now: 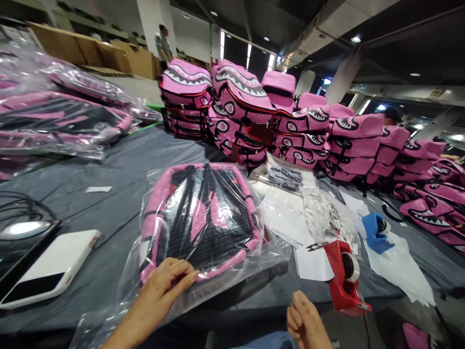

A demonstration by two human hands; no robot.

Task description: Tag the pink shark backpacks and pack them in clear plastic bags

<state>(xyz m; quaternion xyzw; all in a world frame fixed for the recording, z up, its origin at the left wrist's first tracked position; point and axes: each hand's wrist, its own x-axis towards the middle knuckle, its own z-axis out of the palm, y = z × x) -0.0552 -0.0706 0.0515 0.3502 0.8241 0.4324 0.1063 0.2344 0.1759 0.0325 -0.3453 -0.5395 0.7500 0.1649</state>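
A pink and black backpack [209,218] lies straps up inside a clear plastic bag [250,271] on the dark table cover. My left hand [165,286] is at the bag's near left side, with thumb and forefinger pinched together on the plastic. Closed, with its fingers curled in, my right hand [305,317] hovers by the table's front edge, apart from the bag. Whatever it may hold is hidden. Right of it stands a red tape dispenser [341,281] with a roll of tape, and small black snips [316,246] lie beside that.
Stacked pink backpacks [241,114] line the table's far side. Bagged backpacks [54,118] are piled at left. A white power bank [54,266] lies at the left front. Papers [286,220], plastic bags [327,215] and a blue tape dispenser [376,232] occupy the right. A person [162,46] stands behind.
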